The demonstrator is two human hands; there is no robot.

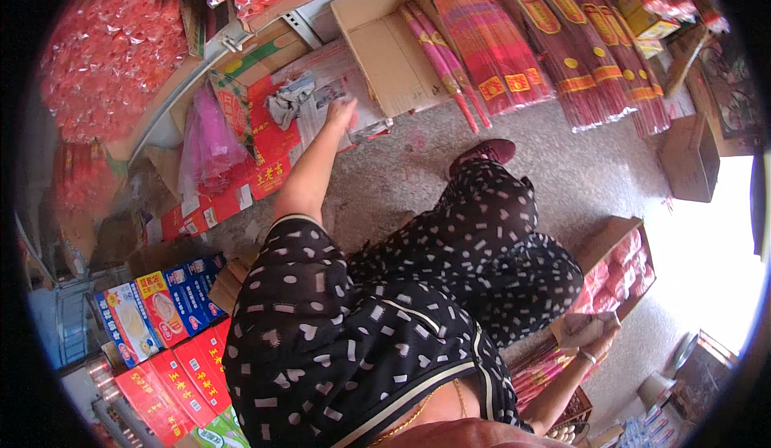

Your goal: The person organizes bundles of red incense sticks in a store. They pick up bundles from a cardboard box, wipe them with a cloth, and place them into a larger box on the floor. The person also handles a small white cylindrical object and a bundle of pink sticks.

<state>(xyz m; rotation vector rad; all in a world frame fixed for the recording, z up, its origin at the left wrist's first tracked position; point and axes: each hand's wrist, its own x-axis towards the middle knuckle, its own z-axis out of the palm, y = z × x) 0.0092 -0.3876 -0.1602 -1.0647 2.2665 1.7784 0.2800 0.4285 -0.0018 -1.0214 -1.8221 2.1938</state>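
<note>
My left hand (342,115) reaches down over newspaper-like sheets (325,90) spread on red flattened cardboard (265,141). The hand is blurred, so whether its fingers grip anything is unclear. A crumpled grey cloth (290,103) lies just left of it, and an open cardboard box (391,50) stands to its right, with wrapped incense bundles (443,56) along one side. My right hand (601,338) grips a crumpled greyish piece (583,327), cloth or paper, above pink-and-gold packages (542,373). It is close to a cardboard box (608,243) of pink wrapped packs.
Large bundles of wrapped red incense sticks (494,44) lean at the back. Pink plastic-wrapped rolls (114,62) are stacked at left, above a purple plastic bag (214,135). Drink cartons (174,388) stand lower left. My shoe (488,152) is on the speckled floor.
</note>
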